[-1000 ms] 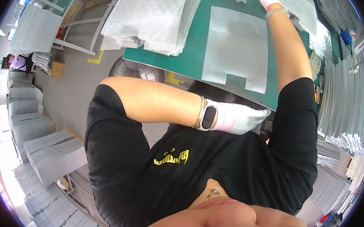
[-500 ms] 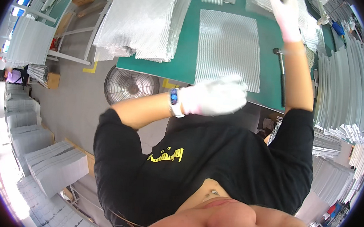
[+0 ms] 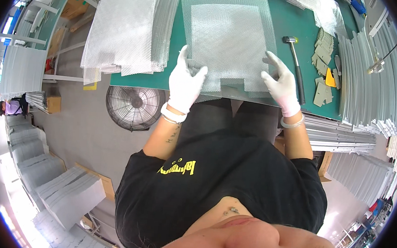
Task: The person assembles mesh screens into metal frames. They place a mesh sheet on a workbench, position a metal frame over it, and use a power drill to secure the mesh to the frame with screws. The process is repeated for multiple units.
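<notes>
Two overlapping silvery mesh sheets lie in front of me on the green worktop: a wide see-through mesh sheet point(image 3: 185, 17) and a smaller, denser-looking mesh sheet point(image 3: 227, 38). Which one is on top, I cannot tell. Notches show along the near edge. My left hand point(image 3: 186, 84), in a white glove, is at the near left edge of the sheets, thumb and fingers apart. At the near right edge is my right hand point(image 3: 281, 86), also gloved, its thumb and fingers spread. Some fingertips of the left hand are partly hidden by mesh.
A tall stack of mesh sheets point(image 3: 122, 26) stands on the left of the worktop point(image 3: 287, 65). To the right lie a hammer point(image 3: 297, 66), a yellow scraper point(image 3: 330, 78) and greyish flat pieces point(image 3: 323, 52). A floor fan point(image 3: 136, 103) is below the left edge; panels point(image 3: 371, 85) stand far right.
My right hand has come back from the far right to the sheets' near right edge. My left hand has moved left and opened out. A wide mesh sheet now overlaps the smaller one.
</notes>
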Available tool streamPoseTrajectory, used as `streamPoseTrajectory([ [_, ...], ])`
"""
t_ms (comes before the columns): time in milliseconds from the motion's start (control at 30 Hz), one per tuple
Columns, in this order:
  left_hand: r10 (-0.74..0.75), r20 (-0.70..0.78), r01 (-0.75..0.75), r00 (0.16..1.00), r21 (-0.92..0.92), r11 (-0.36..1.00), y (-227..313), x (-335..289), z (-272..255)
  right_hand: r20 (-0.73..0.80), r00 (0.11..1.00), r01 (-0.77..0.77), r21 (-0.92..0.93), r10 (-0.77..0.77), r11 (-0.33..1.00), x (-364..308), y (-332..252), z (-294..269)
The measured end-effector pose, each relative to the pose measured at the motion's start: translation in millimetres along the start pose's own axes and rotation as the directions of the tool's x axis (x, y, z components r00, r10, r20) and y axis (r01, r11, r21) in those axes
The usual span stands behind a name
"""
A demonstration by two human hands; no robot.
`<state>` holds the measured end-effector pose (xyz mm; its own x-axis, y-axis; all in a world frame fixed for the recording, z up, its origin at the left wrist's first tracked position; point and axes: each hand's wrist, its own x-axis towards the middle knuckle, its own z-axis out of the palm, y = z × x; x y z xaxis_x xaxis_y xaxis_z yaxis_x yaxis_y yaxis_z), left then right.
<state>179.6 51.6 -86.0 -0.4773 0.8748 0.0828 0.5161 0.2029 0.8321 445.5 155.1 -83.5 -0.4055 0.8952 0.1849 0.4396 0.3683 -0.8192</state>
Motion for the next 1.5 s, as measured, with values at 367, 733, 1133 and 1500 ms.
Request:
streamPoseTrajectory([
  [367,0.143,0.057,-0.154,0.988,0.324,0.933,-37.5,28.8,29.1,-0.047,0.998,0.027,-0.309,-0.044,0.951,9.6,35.8,26.0],
  [733,0.125,0.067,-0.141,0.990,0.380,0.914,-39.5,30.1,29.3,-0.010,0.996,-0.087,-0.382,0.090,0.920,9.9,24.1,25.3],
  [1133,0.194,0.378,-0.411,0.905,0.665,0.623,-59.5,53.5,25.6,-0.267,0.913,0.079,-0.628,-0.310,0.774,146.1,34.0,-70.3],
  [1500,0.164,0.363,-0.382,0.917,0.687,0.619,-28.8,59.3,19.1,-0.314,0.909,-0.408,-0.809,0.275,0.423,271.7,30.3,-118.4],
])
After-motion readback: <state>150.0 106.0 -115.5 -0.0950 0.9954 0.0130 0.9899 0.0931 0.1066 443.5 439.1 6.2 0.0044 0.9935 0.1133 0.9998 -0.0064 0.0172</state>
